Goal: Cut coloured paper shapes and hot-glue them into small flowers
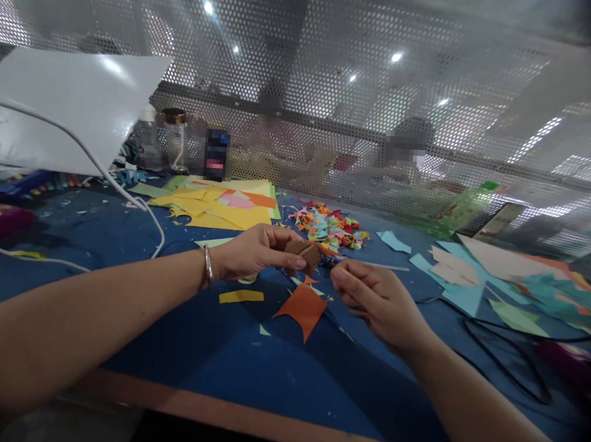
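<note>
My left hand (256, 253), with a silver bangle at the wrist, pinches a small brown piece (307, 254) that looks like folded paper. Just to its right, my right hand (373, 299) has its thumb and fingers pressed together; I cannot make out what is between them. Below the hands an orange paper scrap (304, 308) with curved cut edges lies on the blue table (246, 371). A yellow paper strip (241, 297) rests to its left. Dark and blue slender items lie partly hidden behind and under the hands.
Behind the hands is a heap of small coloured paper clippings (330, 224). Yellow sheets (216, 206) are stacked back left, and light blue and pink paper (465, 278) lies right. A white cable (103, 169) and black cable (507, 361) cross the sides. A perforated metal screen (325, 69) stands behind.
</note>
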{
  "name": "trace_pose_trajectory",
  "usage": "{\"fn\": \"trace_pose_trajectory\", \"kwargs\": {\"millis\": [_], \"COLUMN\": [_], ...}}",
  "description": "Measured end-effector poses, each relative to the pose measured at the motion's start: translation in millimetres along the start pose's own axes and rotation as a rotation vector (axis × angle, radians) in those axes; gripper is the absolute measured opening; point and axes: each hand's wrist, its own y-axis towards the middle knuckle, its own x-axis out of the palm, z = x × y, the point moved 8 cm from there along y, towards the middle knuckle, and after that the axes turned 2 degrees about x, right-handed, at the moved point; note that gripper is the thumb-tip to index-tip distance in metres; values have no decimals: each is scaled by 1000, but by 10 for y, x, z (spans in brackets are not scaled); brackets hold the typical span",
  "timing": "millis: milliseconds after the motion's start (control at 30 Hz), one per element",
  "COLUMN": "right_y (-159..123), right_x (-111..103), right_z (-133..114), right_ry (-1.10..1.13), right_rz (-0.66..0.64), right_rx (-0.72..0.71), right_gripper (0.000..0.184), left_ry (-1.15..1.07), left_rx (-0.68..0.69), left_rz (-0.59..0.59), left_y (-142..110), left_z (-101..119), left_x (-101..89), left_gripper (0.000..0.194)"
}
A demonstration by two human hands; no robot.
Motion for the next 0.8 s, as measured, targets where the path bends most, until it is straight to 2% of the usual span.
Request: {"fn": "trace_pose_trajectory", "kwargs": {"millis": [300, 600, 800], "right_y": [-4, -10, -8], "right_x": [8, -15, 17], "right_z": [-4, 43, 43], "right_ry": [-11, -118, -130], "right_rz": [-9, -50, -73], "right_rx": [9, -13, -7], "right_gripper": [54, 50, 49], "left_ry": [134, 227, 205], "left_rx": [-42, -55, -73], "left_rz": [18, -56, -99], "left_y": [-3, -27, -29], "left_z": [3, 27, 30], "left_x": [-86, -101, -94], "left_gripper": [16, 14, 15]}}
